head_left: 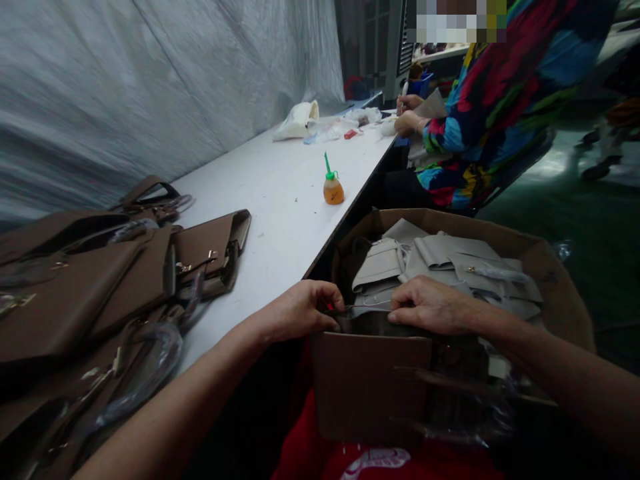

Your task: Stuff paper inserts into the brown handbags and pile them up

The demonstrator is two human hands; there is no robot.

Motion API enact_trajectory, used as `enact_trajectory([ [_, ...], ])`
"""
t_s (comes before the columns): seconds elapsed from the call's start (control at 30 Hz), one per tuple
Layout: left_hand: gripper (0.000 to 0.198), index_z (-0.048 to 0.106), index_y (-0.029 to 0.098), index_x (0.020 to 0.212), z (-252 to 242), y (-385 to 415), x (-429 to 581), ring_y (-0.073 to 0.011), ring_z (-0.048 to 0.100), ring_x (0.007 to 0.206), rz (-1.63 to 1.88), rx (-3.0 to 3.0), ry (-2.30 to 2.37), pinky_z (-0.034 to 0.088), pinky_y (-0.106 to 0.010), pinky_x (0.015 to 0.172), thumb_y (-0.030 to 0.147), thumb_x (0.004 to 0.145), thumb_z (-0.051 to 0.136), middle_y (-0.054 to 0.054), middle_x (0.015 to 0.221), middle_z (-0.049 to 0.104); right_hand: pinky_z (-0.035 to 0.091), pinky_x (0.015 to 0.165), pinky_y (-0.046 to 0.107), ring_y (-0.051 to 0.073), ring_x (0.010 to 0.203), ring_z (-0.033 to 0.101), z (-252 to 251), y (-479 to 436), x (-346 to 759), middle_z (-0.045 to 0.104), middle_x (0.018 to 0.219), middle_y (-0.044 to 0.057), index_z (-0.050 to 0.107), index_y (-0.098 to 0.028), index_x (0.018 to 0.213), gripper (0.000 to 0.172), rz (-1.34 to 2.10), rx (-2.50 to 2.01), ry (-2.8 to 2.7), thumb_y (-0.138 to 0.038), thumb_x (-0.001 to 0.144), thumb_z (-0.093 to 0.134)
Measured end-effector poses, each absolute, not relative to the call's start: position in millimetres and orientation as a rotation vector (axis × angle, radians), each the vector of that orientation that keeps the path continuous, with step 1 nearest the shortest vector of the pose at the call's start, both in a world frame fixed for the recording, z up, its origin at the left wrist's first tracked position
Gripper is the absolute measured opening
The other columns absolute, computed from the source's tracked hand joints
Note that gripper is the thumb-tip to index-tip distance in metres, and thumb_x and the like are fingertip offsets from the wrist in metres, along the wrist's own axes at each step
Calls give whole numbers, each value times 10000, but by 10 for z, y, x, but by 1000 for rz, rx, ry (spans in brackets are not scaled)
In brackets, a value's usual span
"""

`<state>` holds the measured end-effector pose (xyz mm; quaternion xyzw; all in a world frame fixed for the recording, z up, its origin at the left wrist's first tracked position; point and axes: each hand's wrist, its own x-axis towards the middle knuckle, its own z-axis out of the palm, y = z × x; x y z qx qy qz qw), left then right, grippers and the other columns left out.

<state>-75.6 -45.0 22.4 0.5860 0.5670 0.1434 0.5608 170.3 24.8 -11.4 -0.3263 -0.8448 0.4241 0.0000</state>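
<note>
A brown handbag (370,387) rests upright on my lap, over red clothing. My left hand (310,310) pinches the left end of its opening between thumb and fingers. At the right end, my right hand (430,305) grips the rim in the same way. Between the two hands the dark inside of the bag shows a little. A plastic-wrapped strap (465,400) hangs blurred at the bag's right side. Just beyond my hands stands a large cardboard box (565,287) holding several light grey bag pieces (455,253).
Several brown handbags (110,280) with plastic-wrapped handles are piled on the white table (260,180) at left. A small bottle of amber liquid (333,190) with a green spout stands near the table's edge. Past the box, a co-worker in a colourful sleeve (500,107) handles a piece of material.
</note>
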Motion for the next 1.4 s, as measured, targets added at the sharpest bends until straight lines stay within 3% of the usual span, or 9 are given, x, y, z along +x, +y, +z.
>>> enact_trajectory([
  [0.13, 217, 654, 153, 842, 240, -413, -713, -141, 569, 777, 245, 1624, 1379, 424, -216, 667, 233, 643, 683, -27, 878, 639, 276, 467, 242, 103, 511, 421, -119, 242, 1729, 494, 534, -32, 590, -175, 613, 237, 1361, -1024, -2630, -350, 767, 550],
  [0.27, 171, 647, 142, 750, 244, -387, -681, -129, 558, 709, 219, 1682, 1421, 395, -203, 609, 309, 712, 639, -19, 772, 640, 285, 472, 238, 100, 521, 429, -122, 230, 1774, 493, 541, -37, 589, -176, 614, 240, 1373, -1024, -2620, -354, 771, 550],
  [0.5, 224, 653, 158, 777, 271, -407, -618, -125, 530, 639, 133, 1700, 1524, 339, -202, 529, 372, 726, 609, -5, 696, 617, 267, 461, 236, 95, 509, 410, -57, 199, 1796, 459, 521, -42, 569, -165, 587, 237, 1442, -1048, -2565, -338, 749, 550],
  [1.4, 170, 570, 168, 777, 262, -483, -633, -131, 506, 676, 162, 1847, 1616, 316, -212, 532, 337, 782, 553, -6, 745, 581, 303, 511, 229, 95, 568, 450, -55, 151, 1761, 500, 587, -41, 560, -165, 612, 239, 1458, -963, -2588, -323, 788, 528],
])
